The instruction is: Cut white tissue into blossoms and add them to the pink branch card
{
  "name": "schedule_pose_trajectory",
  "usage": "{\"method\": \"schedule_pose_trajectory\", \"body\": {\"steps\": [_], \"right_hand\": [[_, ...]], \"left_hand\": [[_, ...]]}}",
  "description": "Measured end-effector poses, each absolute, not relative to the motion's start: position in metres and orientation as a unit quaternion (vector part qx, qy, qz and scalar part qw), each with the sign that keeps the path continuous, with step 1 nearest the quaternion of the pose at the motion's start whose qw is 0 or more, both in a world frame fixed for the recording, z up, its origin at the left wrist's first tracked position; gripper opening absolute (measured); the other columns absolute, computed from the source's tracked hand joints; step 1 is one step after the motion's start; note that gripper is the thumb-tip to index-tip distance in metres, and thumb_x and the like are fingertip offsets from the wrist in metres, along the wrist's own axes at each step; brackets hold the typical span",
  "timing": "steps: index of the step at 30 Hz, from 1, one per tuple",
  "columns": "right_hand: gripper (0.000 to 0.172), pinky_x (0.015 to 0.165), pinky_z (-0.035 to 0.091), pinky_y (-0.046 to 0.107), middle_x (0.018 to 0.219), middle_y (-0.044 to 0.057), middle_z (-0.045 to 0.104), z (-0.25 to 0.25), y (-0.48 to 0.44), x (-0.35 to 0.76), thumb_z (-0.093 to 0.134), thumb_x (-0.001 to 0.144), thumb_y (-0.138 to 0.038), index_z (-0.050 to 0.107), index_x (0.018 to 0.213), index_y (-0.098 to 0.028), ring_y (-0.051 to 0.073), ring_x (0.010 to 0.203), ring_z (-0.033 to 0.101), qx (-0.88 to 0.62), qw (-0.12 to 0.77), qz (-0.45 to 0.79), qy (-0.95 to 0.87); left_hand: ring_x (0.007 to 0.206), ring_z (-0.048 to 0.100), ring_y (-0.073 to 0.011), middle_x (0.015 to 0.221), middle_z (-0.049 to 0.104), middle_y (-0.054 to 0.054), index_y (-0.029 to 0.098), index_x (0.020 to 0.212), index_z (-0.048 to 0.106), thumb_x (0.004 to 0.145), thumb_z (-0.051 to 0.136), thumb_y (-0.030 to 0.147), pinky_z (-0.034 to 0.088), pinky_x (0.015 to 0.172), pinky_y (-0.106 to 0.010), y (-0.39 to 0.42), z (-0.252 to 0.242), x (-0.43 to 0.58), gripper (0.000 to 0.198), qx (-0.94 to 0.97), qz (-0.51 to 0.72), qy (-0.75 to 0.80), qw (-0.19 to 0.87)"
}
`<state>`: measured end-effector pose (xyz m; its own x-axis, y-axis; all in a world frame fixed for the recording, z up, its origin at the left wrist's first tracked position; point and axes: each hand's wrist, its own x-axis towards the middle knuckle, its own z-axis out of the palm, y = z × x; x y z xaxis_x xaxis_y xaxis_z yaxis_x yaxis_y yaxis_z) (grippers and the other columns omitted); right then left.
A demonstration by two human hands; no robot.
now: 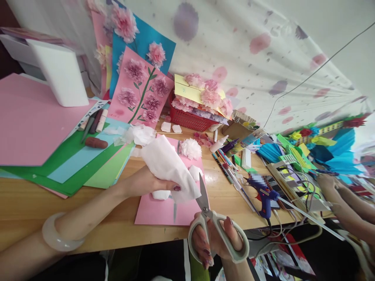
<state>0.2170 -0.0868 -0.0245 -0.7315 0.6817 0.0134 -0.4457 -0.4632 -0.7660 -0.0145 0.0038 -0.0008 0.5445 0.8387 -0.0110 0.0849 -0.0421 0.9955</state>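
Pinched in my left hand (pixel 156 183) is a white sheet of folded tissue paper (pixel 172 168), held up above the table. My right hand (pixel 216 238) has its fingers through the handles of a pair of scissors (pixel 206 210). The blades are parted and point up, beside the tissue's lower right corner. Beneath lies a pink sheet of card (pixel 152 212), partly covered by the tissue. On it sit a fluffy white paper flower (pixel 190 149) and small white wads (pixel 195 173).
Coloured card sheets (pixel 70 175) spread over the left. Behind stand a pink flower picture (pixel 140 88) and a red basket (pixel 190 119) of paper flowers. Pens (pixel 231 175) and a blue glue gun (pixel 265 195) with cables lie right. Another person's hands (pixel 331 187) are at far right.
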Motion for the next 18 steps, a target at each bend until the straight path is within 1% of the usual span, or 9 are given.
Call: {"method": "schedule_pose_trajectory", "body": {"steps": [3,8,13,15,18], "right_hand": [[0.059,0.044,0.045,0.024,0.062,-0.001,0.048,-0.021,-0.087,0.216,0.041,0.080,-0.073,0.055,0.082,-0.016,0.009,0.044,0.044,-0.174,0.335,0.824,-0.423],[0.065,0.050,0.047,0.027,0.067,0.003,0.051,-0.017,-0.085,0.211,0.038,0.078,-0.076,0.057,0.084,-0.015,0.012,0.050,0.049,-0.169,0.324,0.820,-0.441],[0.066,0.061,0.051,0.033,0.068,0.004,0.052,-0.013,-0.082,0.200,0.036,0.079,-0.077,0.057,0.084,-0.015,0.015,0.055,0.051,-0.167,0.340,0.807,-0.452],[0.064,0.062,0.051,0.033,0.069,0.004,0.054,-0.012,-0.082,0.198,0.035,0.080,-0.075,0.058,0.085,-0.015,0.016,0.057,0.053,-0.160,0.347,0.803,-0.458],[0.065,0.064,0.051,0.033,0.071,0.006,0.056,-0.011,-0.082,0.199,0.035,0.079,-0.076,0.059,0.088,-0.016,0.018,0.062,0.057,-0.173,0.352,0.786,-0.478]], "left_hand": [[0.096,0.065,-0.0244,0.097,0.073,-0.002,0.020,0.094,0.068,0.067,0.075,0.035,0.052,0.080,-0.032,0.004,0.001,-0.014,0.032,0.627,0.339,0.350,0.608],[0.093,0.066,-0.0245,0.094,0.074,-0.003,0.019,0.089,0.069,0.064,0.076,0.033,0.053,0.079,-0.032,0.001,0.001,-0.013,0.030,0.639,0.309,0.351,0.611],[0.094,0.067,-0.0239,0.094,0.074,-0.003,0.019,0.087,0.069,0.069,0.073,0.034,0.053,0.080,-0.032,-0.003,-0.001,-0.009,0.024,0.653,0.271,0.334,0.623],[0.098,0.065,-0.0244,0.100,0.073,-0.004,0.018,0.090,0.068,0.068,0.073,0.034,0.052,0.082,-0.033,-0.002,-0.002,-0.009,0.027,0.654,0.273,0.328,0.625],[0.102,0.064,-0.0260,0.107,0.071,-0.007,0.017,0.100,0.066,0.066,0.076,0.033,0.052,0.083,-0.035,0.000,-0.004,-0.009,0.039,0.618,0.298,0.319,0.654]]}}
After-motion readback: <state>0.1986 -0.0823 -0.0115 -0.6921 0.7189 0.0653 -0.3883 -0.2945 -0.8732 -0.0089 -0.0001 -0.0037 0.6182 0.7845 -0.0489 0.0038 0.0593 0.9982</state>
